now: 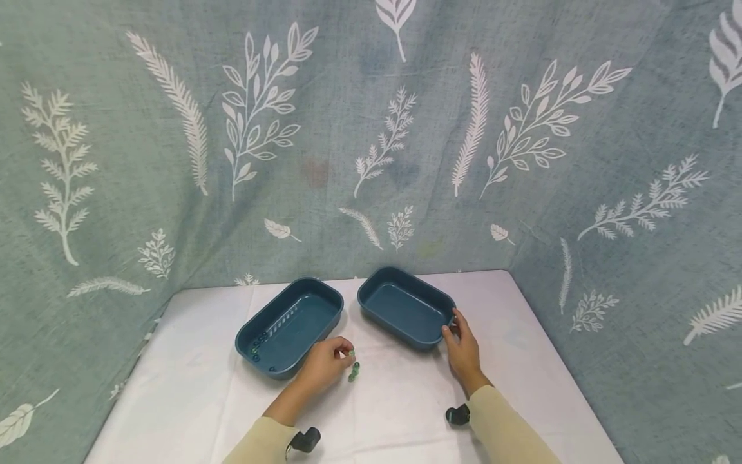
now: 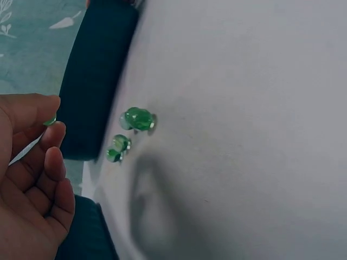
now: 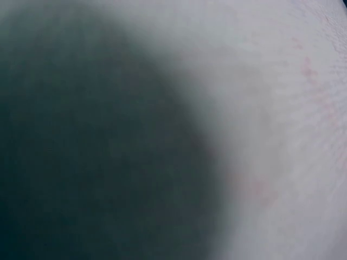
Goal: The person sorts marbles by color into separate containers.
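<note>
My left hand (image 1: pixel 326 364) pinches a small green glass marble (image 2: pixel 51 120) between thumb and fingertips, just beside the near right side of the left blue tray (image 1: pixel 290 367). Several more green marbles (image 2: pixel 139 118) lie loosely grouped on the white cloth below that hand. Inside the left tray, several dark and green marbles (image 1: pixel 256 351) have gathered at its left end. My right hand (image 1: pixel 464 353) holds the right end of the other blue tray (image 1: pixel 400 332), thumb and fingers at its rim. No marbles show inside this right tray. The right wrist view is a blurred close-up.
A white cloth (image 1: pixel 394 412) covers the table under both trays, which stand angled near its back edge. Behind and at the sides hangs a grey-green curtain (image 1: pixel 348 129) with white leaf prints. Dark wrist cameras (image 1: pixel 305 440) sit at both sleeves.
</note>
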{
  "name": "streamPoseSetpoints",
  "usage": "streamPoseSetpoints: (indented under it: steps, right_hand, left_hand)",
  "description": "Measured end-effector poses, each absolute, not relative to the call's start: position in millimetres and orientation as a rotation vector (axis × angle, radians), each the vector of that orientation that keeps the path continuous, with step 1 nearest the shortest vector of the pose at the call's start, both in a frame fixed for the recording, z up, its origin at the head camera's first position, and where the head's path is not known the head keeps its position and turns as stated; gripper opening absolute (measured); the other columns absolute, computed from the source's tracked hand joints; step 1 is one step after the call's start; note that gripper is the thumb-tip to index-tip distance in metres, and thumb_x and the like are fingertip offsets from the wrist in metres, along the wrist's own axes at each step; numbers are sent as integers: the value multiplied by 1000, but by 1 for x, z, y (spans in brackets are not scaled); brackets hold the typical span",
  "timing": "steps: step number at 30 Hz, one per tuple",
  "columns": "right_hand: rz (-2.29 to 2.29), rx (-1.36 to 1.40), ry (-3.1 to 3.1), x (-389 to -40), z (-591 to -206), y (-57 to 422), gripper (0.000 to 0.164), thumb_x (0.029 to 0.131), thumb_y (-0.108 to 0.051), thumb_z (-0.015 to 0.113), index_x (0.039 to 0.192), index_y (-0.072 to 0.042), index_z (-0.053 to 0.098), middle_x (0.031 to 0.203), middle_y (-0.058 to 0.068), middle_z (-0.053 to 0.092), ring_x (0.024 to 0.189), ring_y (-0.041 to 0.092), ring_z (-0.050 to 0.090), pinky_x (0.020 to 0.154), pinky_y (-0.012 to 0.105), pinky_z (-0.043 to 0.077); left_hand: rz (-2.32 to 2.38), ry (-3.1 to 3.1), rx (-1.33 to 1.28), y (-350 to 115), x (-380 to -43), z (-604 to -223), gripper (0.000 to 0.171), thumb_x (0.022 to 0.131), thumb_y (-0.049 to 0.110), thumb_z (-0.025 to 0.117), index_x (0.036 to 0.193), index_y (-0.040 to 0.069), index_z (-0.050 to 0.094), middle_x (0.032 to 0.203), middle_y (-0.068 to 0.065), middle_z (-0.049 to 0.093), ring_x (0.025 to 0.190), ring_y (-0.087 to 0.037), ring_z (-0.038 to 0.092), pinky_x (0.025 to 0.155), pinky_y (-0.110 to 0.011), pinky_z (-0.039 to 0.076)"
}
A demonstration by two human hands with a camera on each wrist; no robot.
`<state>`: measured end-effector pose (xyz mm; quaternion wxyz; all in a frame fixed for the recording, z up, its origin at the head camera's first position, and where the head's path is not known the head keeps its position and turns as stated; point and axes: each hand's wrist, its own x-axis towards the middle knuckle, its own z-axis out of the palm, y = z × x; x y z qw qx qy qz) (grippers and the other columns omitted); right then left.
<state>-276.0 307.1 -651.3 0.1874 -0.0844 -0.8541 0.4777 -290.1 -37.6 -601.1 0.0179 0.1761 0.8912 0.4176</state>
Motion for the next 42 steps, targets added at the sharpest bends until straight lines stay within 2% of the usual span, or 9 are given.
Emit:
streamPoseSetpoints:
  steps: [18, 24, 31, 42]
  right_hand:
    - [1336, -244, -2383, -274, -652, 305, 55, 99, -29, 58, 150, -20, 38, 136, 14, 53, 117, 30, 57, 103, 53, 40]
    - [1327, -223, -2365, -275, -649, 305, 55, 98, -29, 59, 149, -20, 40, 136, 16, 54, 116, 31, 58, 101, 53, 42]
    - [1320, -244, -2381, -275, -651, 307, 55, 98, -31, 59, 148, -20, 40, 134, 14, 55, 114, 29, 58, 101, 51, 41]
    - [1324, -225, -2362, -277, -654, 307, 54, 98, -30, 59, 148, -20, 40, 133, 14, 56, 114, 28, 59, 100, 52, 41]
  left_hand:
    - [1321, 2745, 756, -14, -326, -570, 13, 82, 13, 79, 89, 19, 70, 79, 11, 62, 66, -10, 50, 54, -27, 44]
    - [1287, 2716, 834, 1, -339, -559, 12, 85, 13, 76, 96, 13, 72, 81, 11, 62, 69, -11, 52, 56, -29, 45]
    - [1250, 2644, 859, 20, -353, -555, 18, 89, 19, 73, 104, 10, 71, 85, 9, 62, 76, -12, 55, 63, -31, 49]
    - [1123, 2706, 918, 48, -376, -560, 14, 86, 17, 75, 98, 13, 71, 86, 7, 61, 72, -12, 52, 63, -31, 46]
